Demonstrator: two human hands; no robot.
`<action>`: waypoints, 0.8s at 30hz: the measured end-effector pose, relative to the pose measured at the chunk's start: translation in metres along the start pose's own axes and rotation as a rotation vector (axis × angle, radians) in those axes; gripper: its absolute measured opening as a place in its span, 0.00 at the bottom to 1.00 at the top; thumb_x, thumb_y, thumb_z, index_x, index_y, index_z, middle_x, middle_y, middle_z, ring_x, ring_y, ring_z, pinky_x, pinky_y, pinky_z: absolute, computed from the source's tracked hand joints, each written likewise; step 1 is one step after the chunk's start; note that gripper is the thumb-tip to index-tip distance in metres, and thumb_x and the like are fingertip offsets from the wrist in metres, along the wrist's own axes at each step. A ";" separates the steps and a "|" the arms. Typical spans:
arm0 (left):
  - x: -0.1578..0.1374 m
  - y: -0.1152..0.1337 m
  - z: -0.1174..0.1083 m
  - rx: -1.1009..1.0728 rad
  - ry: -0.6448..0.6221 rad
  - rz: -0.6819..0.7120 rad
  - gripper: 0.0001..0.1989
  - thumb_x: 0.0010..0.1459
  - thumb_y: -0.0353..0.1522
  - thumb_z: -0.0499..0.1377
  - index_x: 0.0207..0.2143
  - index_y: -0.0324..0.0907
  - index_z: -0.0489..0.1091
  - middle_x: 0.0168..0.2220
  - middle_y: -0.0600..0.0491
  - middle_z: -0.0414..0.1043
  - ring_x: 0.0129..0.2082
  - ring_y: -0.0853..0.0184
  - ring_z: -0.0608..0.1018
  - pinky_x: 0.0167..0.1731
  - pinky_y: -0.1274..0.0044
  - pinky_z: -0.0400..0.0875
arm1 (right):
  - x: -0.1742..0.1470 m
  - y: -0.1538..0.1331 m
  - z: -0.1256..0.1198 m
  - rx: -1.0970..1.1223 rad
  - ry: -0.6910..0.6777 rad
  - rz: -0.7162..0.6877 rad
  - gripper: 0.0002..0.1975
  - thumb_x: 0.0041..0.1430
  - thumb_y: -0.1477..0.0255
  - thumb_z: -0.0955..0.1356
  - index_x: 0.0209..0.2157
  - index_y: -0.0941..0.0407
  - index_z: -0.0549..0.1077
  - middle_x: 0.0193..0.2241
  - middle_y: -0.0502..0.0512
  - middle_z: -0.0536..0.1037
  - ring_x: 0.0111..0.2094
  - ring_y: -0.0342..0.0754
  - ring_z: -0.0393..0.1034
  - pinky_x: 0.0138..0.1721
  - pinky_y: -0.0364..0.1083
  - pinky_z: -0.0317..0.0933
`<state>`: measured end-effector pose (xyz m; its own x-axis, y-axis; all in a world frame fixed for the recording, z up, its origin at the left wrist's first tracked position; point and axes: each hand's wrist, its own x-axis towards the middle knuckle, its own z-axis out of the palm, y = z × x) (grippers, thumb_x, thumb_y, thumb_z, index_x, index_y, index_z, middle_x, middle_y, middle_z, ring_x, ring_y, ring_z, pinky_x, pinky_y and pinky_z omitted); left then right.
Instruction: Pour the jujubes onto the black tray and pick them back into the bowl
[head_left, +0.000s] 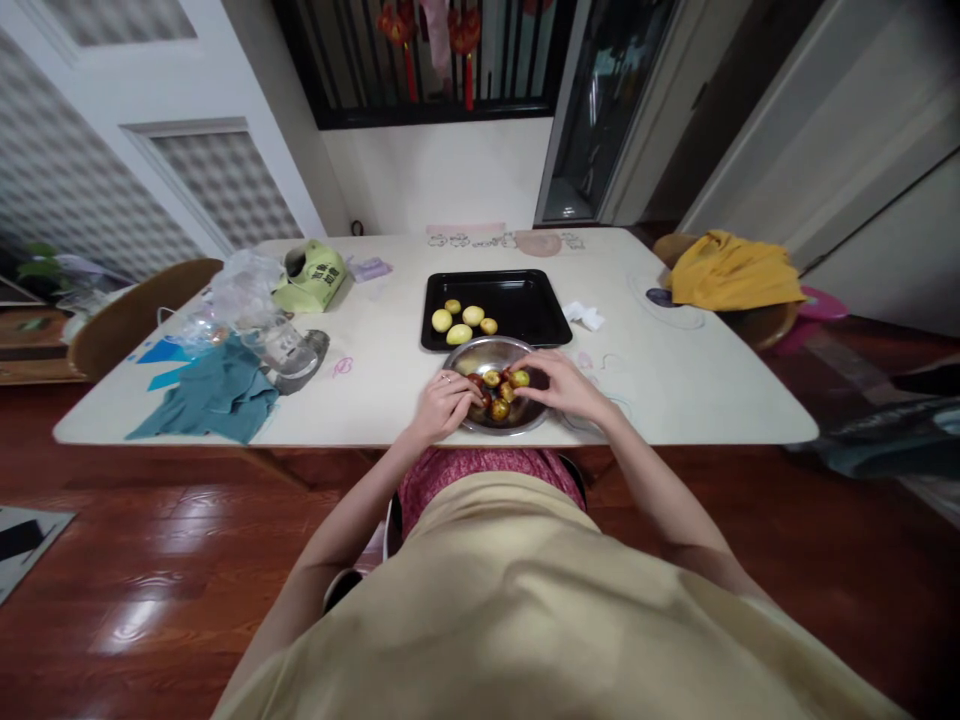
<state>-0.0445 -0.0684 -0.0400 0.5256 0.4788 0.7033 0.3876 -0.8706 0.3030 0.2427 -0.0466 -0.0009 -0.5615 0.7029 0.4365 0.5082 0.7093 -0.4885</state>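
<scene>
Through the head camera I make out a bowl (pixel 487 350) of polished, silvery metal with bright reflections, and in it fruits (pixel 500 409) with smooth, glossy skins. Behind them my feed shows a tray (pixel 529 300) with a dark, shiny finish, while the yellow fruits (pixel 459 334) on it look smooth with a softer sheen. The surface (pixel 375 385) reads to me as smooth and pale, faintly lustrous. At its left I see a bag (pixel 244 285) of thin, crinkled, see-through plastic and a teal cloth (pixel 217 390), matt and rumpled. The tissue (pixel 589 318) looks like creased paper; the floor (pixel 142 560) is glossy, grained wood.
</scene>
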 end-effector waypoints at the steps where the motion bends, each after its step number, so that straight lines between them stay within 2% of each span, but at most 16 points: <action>1: 0.000 0.000 0.000 -0.002 -0.003 -0.006 0.27 0.79 0.36 0.43 0.36 0.43 0.80 0.40 0.49 0.85 0.40 0.63 0.82 0.51 0.63 0.70 | -0.004 -0.002 0.000 0.013 -0.016 0.005 0.15 0.66 0.59 0.75 0.50 0.51 0.80 0.50 0.59 0.85 0.52 0.61 0.78 0.57 0.58 0.65; 4: 0.000 -0.001 0.000 -0.006 -0.014 -0.027 0.27 0.79 0.36 0.43 0.37 0.43 0.80 0.40 0.49 0.86 0.40 0.62 0.82 0.51 0.62 0.69 | -0.010 -0.008 -0.001 0.032 -0.050 0.012 0.15 0.64 0.62 0.76 0.50 0.51 0.81 0.49 0.59 0.85 0.51 0.61 0.79 0.58 0.58 0.65; 10: 0.001 0.000 -0.002 -0.011 -0.031 -0.022 0.28 0.79 0.37 0.42 0.36 0.43 0.80 0.41 0.48 0.85 0.41 0.62 0.81 0.50 0.62 0.69 | -0.003 -0.012 -0.005 0.086 -0.144 0.007 0.14 0.58 0.69 0.79 0.47 0.52 0.84 0.43 0.57 0.86 0.44 0.57 0.81 0.51 0.53 0.69; 17: 0.000 0.000 0.000 -0.005 -0.026 -0.042 0.29 0.79 0.38 0.42 0.35 0.43 0.79 0.40 0.48 0.85 0.40 0.62 0.81 0.51 0.62 0.69 | 0.004 -0.008 -0.004 0.132 -0.220 0.044 0.14 0.53 0.70 0.81 0.43 0.52 0.85 0.42 0.55 0.86 0.41 0.55 0.81 0.48 0.50 0.71; 24: 0.000 -0.001 -0.001 0.004 -0.042 -0.056 0.29 0.79 0.39 0.41 0.36 0.44 0.79 0.40 0.48 0.85 0.40 0.62 0.81 0.51 0.62 0.70 | 0.001 -0.007 -0.003 0.125 -0.197 0.034 0.06 0.61 0.68 0.78 0.40 0.53 0.85 0.39 0.56 0.86 0.40 0.54 0.81 0.47 0.50 0.71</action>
<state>-0.0454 -0.0680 -0.0399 0.5343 0.5312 0.6575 0.4206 -0.8418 0.3383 0.2401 -0.0506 0.0054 -0.6687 0.6935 0.2681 0.4509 0.6649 -0.5954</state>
